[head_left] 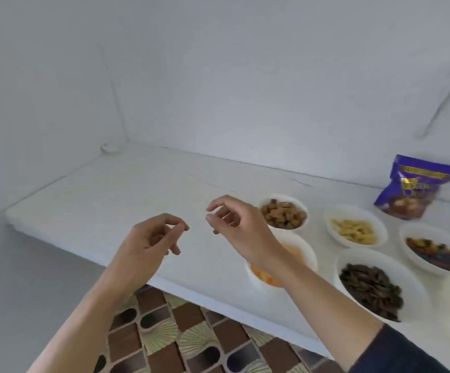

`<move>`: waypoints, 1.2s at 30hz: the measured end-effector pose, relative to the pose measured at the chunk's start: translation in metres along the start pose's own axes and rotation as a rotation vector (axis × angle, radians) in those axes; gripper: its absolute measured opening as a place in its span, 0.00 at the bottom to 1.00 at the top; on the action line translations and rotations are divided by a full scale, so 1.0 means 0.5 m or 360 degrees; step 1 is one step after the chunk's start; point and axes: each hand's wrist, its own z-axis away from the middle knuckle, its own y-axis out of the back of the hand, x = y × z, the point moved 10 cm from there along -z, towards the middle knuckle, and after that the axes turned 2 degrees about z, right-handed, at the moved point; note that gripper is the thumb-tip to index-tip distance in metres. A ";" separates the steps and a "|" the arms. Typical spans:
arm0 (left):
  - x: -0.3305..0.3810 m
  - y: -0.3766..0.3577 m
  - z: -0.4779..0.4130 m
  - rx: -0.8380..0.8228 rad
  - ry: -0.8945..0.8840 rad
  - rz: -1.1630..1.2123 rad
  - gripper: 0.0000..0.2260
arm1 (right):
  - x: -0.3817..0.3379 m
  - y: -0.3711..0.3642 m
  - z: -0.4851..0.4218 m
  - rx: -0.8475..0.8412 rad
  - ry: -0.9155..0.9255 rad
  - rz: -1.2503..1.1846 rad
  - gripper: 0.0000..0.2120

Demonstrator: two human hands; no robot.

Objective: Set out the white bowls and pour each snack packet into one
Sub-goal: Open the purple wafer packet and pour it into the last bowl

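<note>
Along the right side of the frame, five round white bowls sit on the smooth white bench point(110, 189). The bowl of brown cubes point(283, 196) is farthest back, with the bowl of pale curled puffs point(353, 211) to its right. The bowl of mixed dark and yellow pieces point(428, 228) is at the right edge, the bowl of flat dark chips point(374, 255) is lower right, and the bowl of orange pieces point(305, 254) is partly hidden under the right wrist. At the far right, a glossy purple snack packet point(417, 192) stands crumpled near the wall, apart from the bowls. Centre frame, the left hand point(151, 238) and right hand point(237, 224) hover over the bench, just apart from each other. Each grip is slack, fingers loosely curled, holding nothing. A dark blue sleeve point(396, 351) covers the right forearm at lower right. Below the bench edge, the floor point(191, 337) shows brown and cream tiles patterned with fan shapes.
</note>
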 end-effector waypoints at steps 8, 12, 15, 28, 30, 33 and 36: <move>0.162 -0.336 -0.118 -0.0366 -0.0131 0.0109 0.18 | 0.131 0.358 0.056 0.0445 -0.0133 0.0132 0.14; 0.241 -0.493 -0.180 -0.0411 -0.0191 0.0153 0.21 | 0.207 0.529 0.068 0.0589 -0.0220 0.0193 0.18; 0.298 -0.614 -0.230 -0.0480 -0.0242 0.0122 0.12 | 0.249 0.657 0.078 0.0679 -0.0186 0.0251 0.08; 0.490 -1.014 -0.473 -0.0463 -0.0356 0.0042 0.02 | 0.438 1.109 0.064 0.0958 -0.0267 0.0892 0.05; 0.495 -1.041 -0.508 -0.0385 -0.0413 -0.0046 0.02 | 0.462 1.138 0.048 0.0968 -0.0314 0.0976 0.09; 0.480 -1.074 -0.551 -0.0307 -0.0423 -0.0254 0.10 | 0.495 1.155 0.025 0.0921 -0.0381 0.0996 0.11; 0.441 -1.109 -0.573 -0.0419 -0.0220 -0.0122 0.12 | 0.539 1.157 0.014 0.0889 -0.0499 0.0865 0.12</move>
